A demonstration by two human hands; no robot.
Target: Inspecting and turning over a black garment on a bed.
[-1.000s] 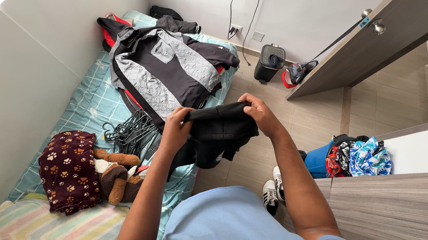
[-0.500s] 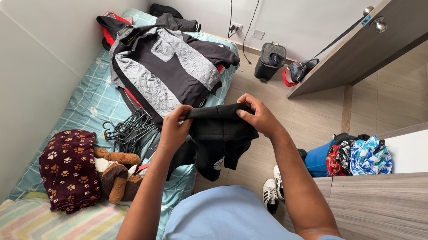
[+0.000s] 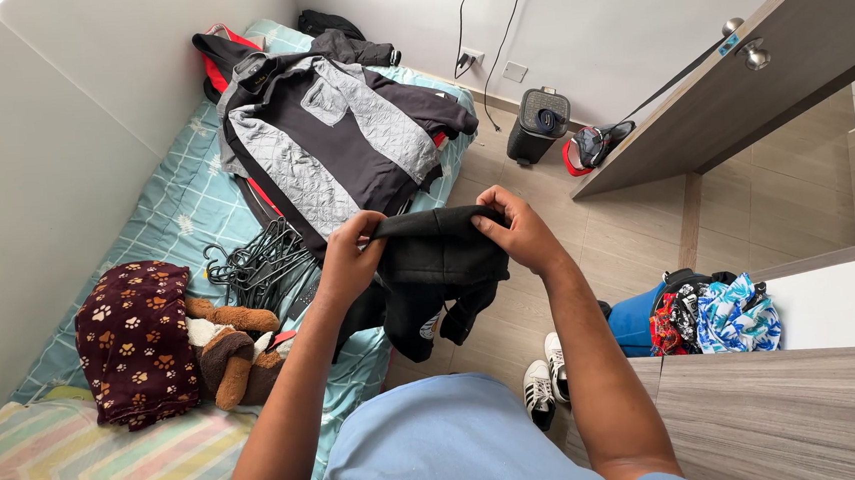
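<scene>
Left hand: the left hand (image 3: 349,261) is pinching the upper left edge of a black garment (image 3: 437,269), its grip pressed together on the cloth.
Right hand: the right hand (image 3: 520,228) is pinching the upper right edge of the same garment, thumb and fingers closed on the fabric.
Garment: the black garment is hanging between the two hands, above the bed's right edge and the floor (image 3: 546,212) beside it, its lower part dangling loose.
Bed: a bed (image 3: 175,218) with a pale blue patterned sheet is lying along the wall to the left.
On the bed: a grey and black quilted jacket (image 3: 325,137) is spreading across the far end; a bundle of dark hangers (image 3: 259,262) is lying near the middle, just beside the left hand.
Near corner: a maroon paw-print blanket (image 3: 137,340) is touching a brown plush toy (image 3: 230,349).
Floor: a black and white sneaker (image 3: 540,387) is sitting near the person's feet; a heap of colourful clothes (image 3: 719,315) is lying to the right.
</scene>
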